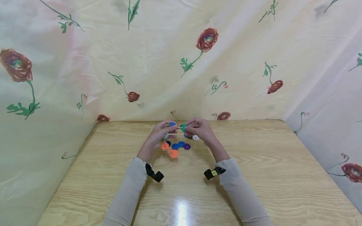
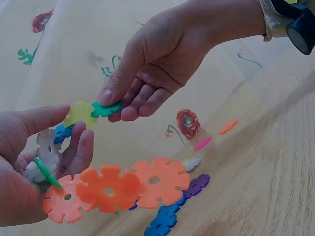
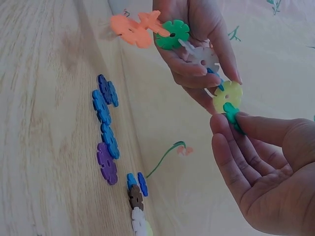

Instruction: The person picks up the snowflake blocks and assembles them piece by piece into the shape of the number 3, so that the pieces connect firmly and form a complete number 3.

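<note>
My left hand (image 1: 158, 135) holds a chain of notched plastic snowflake discs. Its thumb and fingers pinch near a yellow disc (image 2: 80, 114), which follows a blue disc (image 2: 62, 132) and whitish discs (image 2: 47, 145). Farther down the chain are a green disc (image 3: 173, 34) and several orange discs (image 2: 160, 182), hanging past the left palm. Facing it, my right hand (image 1: 202, 130) pinches another green disc (image 2: 106, 109) between thumb and fingers. This green disc meets the edge of the yellow one; how deeply their slots engage cannot be told.
Loose discs lie on the wooden table (image 1: 113, 175) beneath my hands: blue ones (image 3: 102, 106), a purple one (image 3: 107, 163), a brown one (image 3: 136, 197) and a white one (image 3: 138, 221). Pink (image 2: 202, 143) and orange (image 2: 228, 126) discs lie farther off. A flowered curtain (image 1: 158, 62) stands behind the table.
</note>
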Demonstrator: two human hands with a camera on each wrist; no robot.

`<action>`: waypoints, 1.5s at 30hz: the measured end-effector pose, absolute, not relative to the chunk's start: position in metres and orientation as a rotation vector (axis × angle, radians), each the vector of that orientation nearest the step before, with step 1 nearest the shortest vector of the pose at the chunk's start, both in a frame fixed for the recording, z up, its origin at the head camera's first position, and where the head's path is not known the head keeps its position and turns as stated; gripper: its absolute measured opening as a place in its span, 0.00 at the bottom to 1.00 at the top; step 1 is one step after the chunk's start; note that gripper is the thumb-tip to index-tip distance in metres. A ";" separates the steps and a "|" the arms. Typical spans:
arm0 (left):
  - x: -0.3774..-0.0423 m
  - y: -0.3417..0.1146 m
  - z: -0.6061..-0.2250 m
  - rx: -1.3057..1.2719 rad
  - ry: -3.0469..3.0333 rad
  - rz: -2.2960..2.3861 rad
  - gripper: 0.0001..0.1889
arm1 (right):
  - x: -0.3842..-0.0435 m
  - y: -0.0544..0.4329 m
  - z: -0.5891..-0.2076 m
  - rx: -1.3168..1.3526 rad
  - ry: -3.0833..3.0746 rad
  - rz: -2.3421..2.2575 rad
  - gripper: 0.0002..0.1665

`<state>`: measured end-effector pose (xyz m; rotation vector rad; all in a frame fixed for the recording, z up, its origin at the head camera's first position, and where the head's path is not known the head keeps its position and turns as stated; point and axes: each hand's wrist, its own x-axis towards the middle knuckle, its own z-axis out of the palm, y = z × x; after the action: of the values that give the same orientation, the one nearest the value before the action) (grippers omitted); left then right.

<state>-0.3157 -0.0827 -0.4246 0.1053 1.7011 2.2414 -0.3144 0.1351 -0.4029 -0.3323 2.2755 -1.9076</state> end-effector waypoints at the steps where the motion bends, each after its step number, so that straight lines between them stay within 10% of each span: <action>1: -0.316 -0.083 -0.425 0.103 1.698 2.241 0.17 | -0.314 0.135 -0.403 -0.335 2.275 -1.908 0.15; 45: -0.312 -0.079 -0.422 0.152 1.724 2.208 0.14 | -0.313 0.137 -0.402 -0.492 2.313 -1.922 0.13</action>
<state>-0.3117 -0.0795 -0.4218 0.1523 1.7243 2.2079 -0.3131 0.1369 -0.4016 -0.4922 2.3129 -1.9221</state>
